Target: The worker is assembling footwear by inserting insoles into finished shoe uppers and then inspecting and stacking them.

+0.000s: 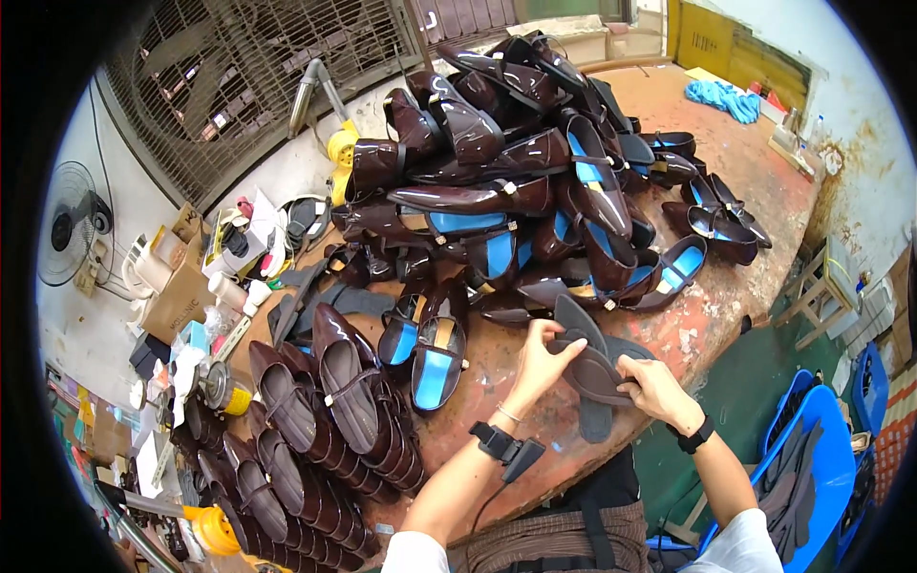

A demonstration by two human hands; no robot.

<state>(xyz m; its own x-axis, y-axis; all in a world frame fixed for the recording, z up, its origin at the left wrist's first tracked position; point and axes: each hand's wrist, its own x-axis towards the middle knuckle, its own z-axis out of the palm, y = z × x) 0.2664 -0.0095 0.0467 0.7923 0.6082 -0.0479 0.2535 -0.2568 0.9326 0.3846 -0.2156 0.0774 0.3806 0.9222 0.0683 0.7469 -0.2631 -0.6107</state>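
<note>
Viewed from the head camera, my left hand (pixel 541 363) and right hand (pixel 659 390) are both engaged on one dark insole (pixel 594 378). The left fingers are closed on its far-left side, thumb uppermost; the right fingers pinch its right edge. The insole therefore sits between the two sets of fingers, raised over the near edge of the bench (pixel 712 301). A narrow dark piece (pixel 578 317) rises just beyond the left fingertips; whether it is a separate insole or also gripped, I cannot tell. A lower insole (pixel 595 425) lies beneath the held one, and another dark piece (pixel 629 350) shows just beyond the right fingertips. I judge the step in hand to be the control of a single insole among overlapping ones. For sound work, I would confirm by feel that only one layer is between the right thumb and fingers, since matching dark colours make a double pick easy to miss. Grip should remain at the rim, with light and even pressure; the material appears thin and flexible, so pulling the fingers apart unevenly could crease or twist it. The left fingers are best used to steady while the right ones guide. Clearance is a further point: the glossy heap of shoes (pixel 497 153) begins just beyond the left fingers, and elbow or wrist contact could scuff it. The wrist device (pixel 506 449) behind the left fingers trails a cable that merits watching.
</note>
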